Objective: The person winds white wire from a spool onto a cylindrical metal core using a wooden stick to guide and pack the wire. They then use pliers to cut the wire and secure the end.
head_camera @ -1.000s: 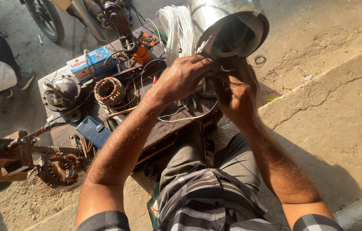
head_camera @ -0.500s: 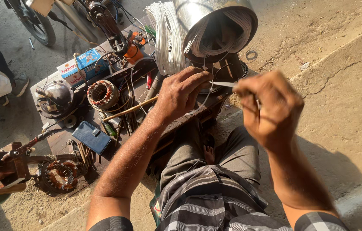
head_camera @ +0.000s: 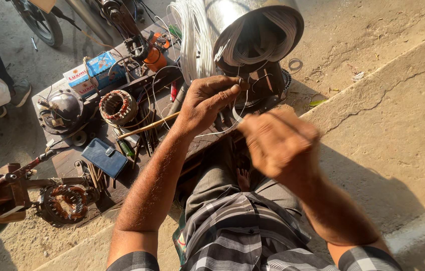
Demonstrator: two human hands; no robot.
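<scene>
Since approx. a sec ago the right hand (head_camera: 280, 145) has pulled back from the metal motor housing (head_camera: 252, 30) toward the body, blurred w/ fingers curled, drawing a thin white strip (head_camera: 236, 114) taut. Left hand (head_camera: 207, 100), arm outstretched, pinches the white wires (head_camera: 192, 40) at the housing's mouth, so winding work goes on.

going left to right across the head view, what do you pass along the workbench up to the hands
wooden winding jig → round metal motor housing → blue wallet → copper-wound stator → left hand → right hand
</scene>
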